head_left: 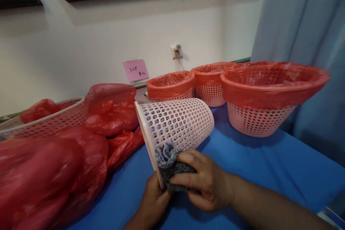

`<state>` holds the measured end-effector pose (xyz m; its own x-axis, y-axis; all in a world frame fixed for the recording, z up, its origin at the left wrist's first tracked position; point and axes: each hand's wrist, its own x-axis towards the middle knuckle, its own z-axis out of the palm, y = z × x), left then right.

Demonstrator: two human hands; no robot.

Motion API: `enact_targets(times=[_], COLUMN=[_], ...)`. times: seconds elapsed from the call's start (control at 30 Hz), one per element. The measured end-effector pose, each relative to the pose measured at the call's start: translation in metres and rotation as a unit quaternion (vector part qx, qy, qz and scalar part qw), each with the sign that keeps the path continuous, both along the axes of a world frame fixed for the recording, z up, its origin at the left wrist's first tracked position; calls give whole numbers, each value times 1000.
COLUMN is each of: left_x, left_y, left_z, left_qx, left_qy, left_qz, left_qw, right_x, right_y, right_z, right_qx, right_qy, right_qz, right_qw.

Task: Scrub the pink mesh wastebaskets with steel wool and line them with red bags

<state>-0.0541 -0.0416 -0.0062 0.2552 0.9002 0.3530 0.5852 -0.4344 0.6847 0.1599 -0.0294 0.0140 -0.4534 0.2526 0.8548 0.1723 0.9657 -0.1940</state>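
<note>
A white perforated plastic wastebasket (178, 120) lies tipped on its side above the blue-covered table, its open mouth facing left. My left hand (155, 197) is closed on the basket's rim at the lower edge; part of its fingers is hidden behind the basket. In my right hand (206, 181) is a bunched grey cloth (174, 167), pressed against the outside of the basket just beside the rim. The right fingers are bent around the cloth.
Three baskets lined with red bags stand behind and right: one basket (175, 95), another (212, 93), and a larger one (261, 120). Red plastic bags (54, 169) heap at left before a white basket (72, 115). A pink note (135, 70) and socket (176, 52) are on the wall.
</note>
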Motion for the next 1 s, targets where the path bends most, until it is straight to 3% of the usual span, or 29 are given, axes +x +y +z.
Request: enact_targets(times=[0.07, 0.13, 0.2, 0.27, 0.33, 0.37, 0.43, 0.53, 0.6, 0.67, 0.73, 0.77, 0.83, 0.9, 0.93, 1.0], left_x=[-3, -6, -9, -9, -8, -7, -4, -1, 0, 1, -1, -2, -4, -5, -6, -6], left_y=[-2, -2, -1, -1, -1, -1, -1, 0, 2, 4, 7, 8, 10, 10, 10, 11], left_z=[1, 1, 0, -2, -4, -5, -6, -4, -2, 0, 0, -1, -4, -8, -10, -13], left_qx=[-7, -5, 5, 12, 12, 9, -1, -16, -17, -4, 20, 31, 48, 53, 52, 42], left_qy=[-42, -55, -22, 28, 69, 82, 96, 98, 100, 113, 130, 138, 150, 159, 161, 151], left_qz=[8, 16, 2, -29, -52, -58, -57, -46, -44, -43, -33, -26, -24, -36, -41, -41], left_qw=[999, 998, 1000, 999, 996, 995, 994, 994, 994, 993, 991, 990, 987, 985, 985, 987], right_x=[6, 18, 34, 50, 59, 59, 50, 22, 8, 5, 17, 27, 50, 68, 73, 70], right_y=[11, 30, 53, 75, 86, 85, 68, 25, 6, 5, 23, 37, 67, 88, 91, 82], right_z=[-5, -12, -19, -25, -26, -25, -20, -9, -5, -6, -12, -15, -21, -24, -23, -18], right_qx=[-31, -83, -155, -237, -278, -271, -206, -60, 8, 19, -38, -86, -196, -278, -294, -265], right_qy=[9, 74, 163, 234, 257, 246, 188, 77, 37, 41, 85, 118, 188, 233, 239, 215], right_qz=[-32, -116, -236, -340, -384, -383, -335, -170, -59, -33, -118, -183, -304, -366, -374, -348], right_qw=[999, 987, 945, 879, 842, 848, 900, 981, 998, 998, 989, 972, 913, 857, 847, 873])
